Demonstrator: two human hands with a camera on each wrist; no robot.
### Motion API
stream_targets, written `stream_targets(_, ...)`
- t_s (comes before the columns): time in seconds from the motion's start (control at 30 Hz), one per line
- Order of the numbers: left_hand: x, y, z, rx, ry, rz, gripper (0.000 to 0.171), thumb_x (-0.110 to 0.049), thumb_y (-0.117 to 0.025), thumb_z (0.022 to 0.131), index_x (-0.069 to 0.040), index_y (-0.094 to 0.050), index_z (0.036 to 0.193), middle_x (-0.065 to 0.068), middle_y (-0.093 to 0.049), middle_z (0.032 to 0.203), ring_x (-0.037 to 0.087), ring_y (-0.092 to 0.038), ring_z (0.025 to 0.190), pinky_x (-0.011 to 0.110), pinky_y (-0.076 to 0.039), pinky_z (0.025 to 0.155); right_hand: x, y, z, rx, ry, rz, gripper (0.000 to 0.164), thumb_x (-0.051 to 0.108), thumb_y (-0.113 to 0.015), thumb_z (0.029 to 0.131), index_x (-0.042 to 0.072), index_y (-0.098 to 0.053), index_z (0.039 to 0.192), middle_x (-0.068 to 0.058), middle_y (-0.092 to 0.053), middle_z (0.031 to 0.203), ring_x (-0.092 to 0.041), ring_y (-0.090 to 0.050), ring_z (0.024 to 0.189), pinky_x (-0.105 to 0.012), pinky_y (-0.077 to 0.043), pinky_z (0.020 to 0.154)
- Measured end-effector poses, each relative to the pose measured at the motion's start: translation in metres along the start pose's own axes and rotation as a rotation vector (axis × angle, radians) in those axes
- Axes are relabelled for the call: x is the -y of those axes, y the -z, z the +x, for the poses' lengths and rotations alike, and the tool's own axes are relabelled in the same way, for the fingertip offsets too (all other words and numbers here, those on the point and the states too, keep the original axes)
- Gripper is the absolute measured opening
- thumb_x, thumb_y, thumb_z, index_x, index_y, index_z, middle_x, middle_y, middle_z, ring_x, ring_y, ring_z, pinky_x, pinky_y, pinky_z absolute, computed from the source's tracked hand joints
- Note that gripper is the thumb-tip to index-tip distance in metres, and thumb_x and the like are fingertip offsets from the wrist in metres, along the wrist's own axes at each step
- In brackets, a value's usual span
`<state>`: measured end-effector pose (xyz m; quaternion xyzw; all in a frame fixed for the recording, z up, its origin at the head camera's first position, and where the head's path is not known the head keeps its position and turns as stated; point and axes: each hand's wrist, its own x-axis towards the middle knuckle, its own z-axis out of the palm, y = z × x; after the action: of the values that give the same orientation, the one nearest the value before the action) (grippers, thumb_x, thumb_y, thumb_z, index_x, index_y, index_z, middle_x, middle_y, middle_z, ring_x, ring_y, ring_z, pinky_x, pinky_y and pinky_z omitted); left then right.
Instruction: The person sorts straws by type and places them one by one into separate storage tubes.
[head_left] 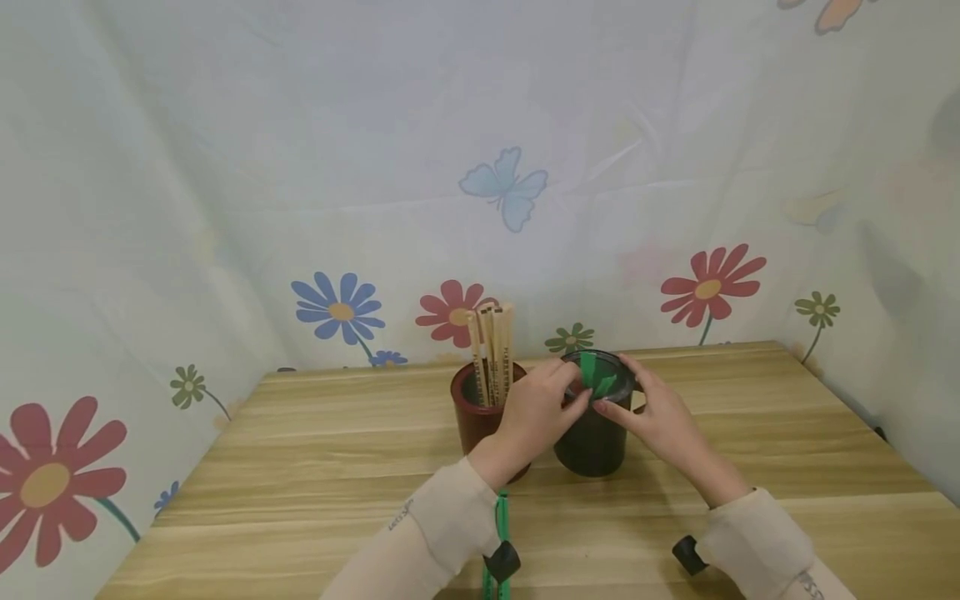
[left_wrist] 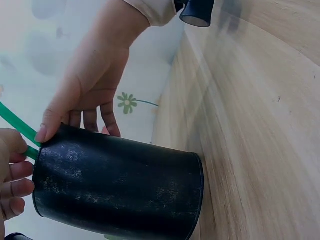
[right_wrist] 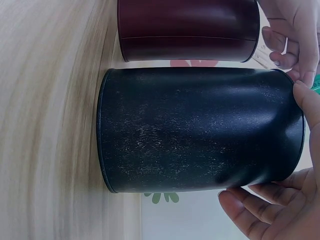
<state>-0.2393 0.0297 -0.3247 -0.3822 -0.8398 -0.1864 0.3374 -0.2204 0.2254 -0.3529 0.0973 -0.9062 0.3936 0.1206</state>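
Note:
A black, round pen holder (head_left: 591, 446) stands upright on the table, its dark side scuffed with pale marks in the left wrist view. Flat green strips (head_left: 588, 367) show at its mouth. My left hand (head_left: 542, 404) is at the near left rim, its thumb and fingertips pinching a green strip (left_wrist: 31, 152) there. From the right, my right hand (head_left: 667, 421) grips the pen holder, with the thumb at the rim and the fingers along the outer side. The right thumb also lies close to the green strip in the left wrist view.
Just left of the black holder stands a dark red holder (head_left: 468, 425) with several pale, printed wooden sticks (head_left: 491, 358), partly behind my left hand. Long green strips (head_left: 503, 517) lie on the wooden table (head_left: 360, 467) below my left sleeve. A flower-patterned cloth (head_left: 420, 242) hangs behind.

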Motion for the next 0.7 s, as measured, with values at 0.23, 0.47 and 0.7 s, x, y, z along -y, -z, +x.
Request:
stream_targets(0.23,0.000,0.000,0.000,0.024,0.004,-0.006,0.014,-0.024,-0.072,0.086,-0.014,-0.063,0.086,-0.003,-0.064,0.084,0.008,-0.061,0.072,0.016,-0.048,0.055,-0.001,0.000,0.001,0.002,-0.006,0.007,0.083,0.047,-0.066,0.087,0.009,-0.028,0.150,-0.022,-0.045,0.143,-0.042,-0.051,0.123,-0.048,-0.055,0.082)
stream_targets(0.47,0.001,0.009,-0.001,0.034,0.023,-0.058,0.012,-0.022,-0.072,0.086,-0.014,-0.065,0.091,-0.002,-0.066,0.087,0.009,-0.063,0.073,0.017,-0.049,0.059,0.001,0.000,0.001,0.005,-0.015,0.011,0.084,0.048,-0.066,0.087,0.008,-0.028,0.150,-0.022,-0.046,0.142,-0.042,-0.051,0.123,-0.048,-0.055,0.082)
stream_targets(0.7,0.003,0.027,-0.002,-0.029,0.038,-0.103,0.011,-0.019,-0.072,0.086,-0.012,-0.067,0.092,-0.002,-0.067,0.087,0.009,-0.059,0.070,0.017,-0.048,0.061,0.002,-0.001,0.001,-0.008,-0.011,0.005,0.082,0.047,-0.067,0.086,0.008,-0.031,0.149,-0.022,-0.050,0.138,-0.041,-0.053,0.121,-0.049,-0.055,0.081)
